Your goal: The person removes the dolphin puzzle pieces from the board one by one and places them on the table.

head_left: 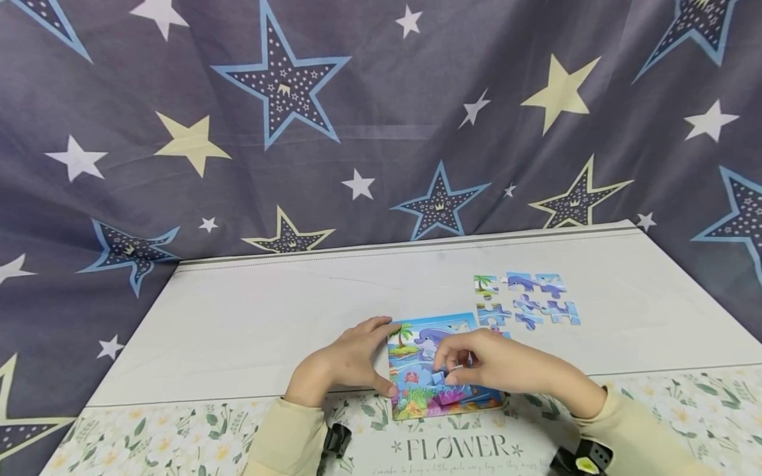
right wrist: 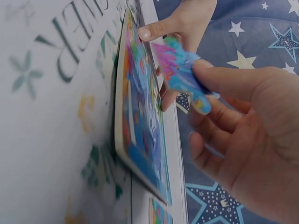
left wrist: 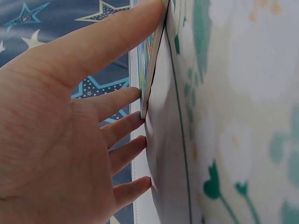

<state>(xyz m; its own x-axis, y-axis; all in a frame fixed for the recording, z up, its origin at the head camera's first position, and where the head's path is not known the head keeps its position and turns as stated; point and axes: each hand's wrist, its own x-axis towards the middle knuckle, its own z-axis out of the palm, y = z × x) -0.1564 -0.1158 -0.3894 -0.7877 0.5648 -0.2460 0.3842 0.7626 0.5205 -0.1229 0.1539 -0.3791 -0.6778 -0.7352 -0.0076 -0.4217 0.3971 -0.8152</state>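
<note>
A puzzle board (head_left: 417, 396) printed with a dolphin, a palm tree and coral lies at the front of the white table. My left hand (head_left: 351, 360) is at its left side, fingers spread and fairly straight; thumb and index finger touch the board's edge in the left wrist view. Over the board's right half, my right hand (head_left: 488, 362) pinches a puzzle piece (right wrist: 180, 70) between thumb and fingers. Pink coral and blue show on that piece, which is held above the board in the right wrist view. My right hand covers part of the board's picture.
Several loose puzzle pieces (head_left: 526, 304) lie in two rows beyond the board to the right. Some blue shows behind the right hand, partly hidden. A flowered mat (head_left: 178, 433) with lettering covers the table's front, and a star-patterned curtain (head_left: 369, 132) hangs behind.
</note>
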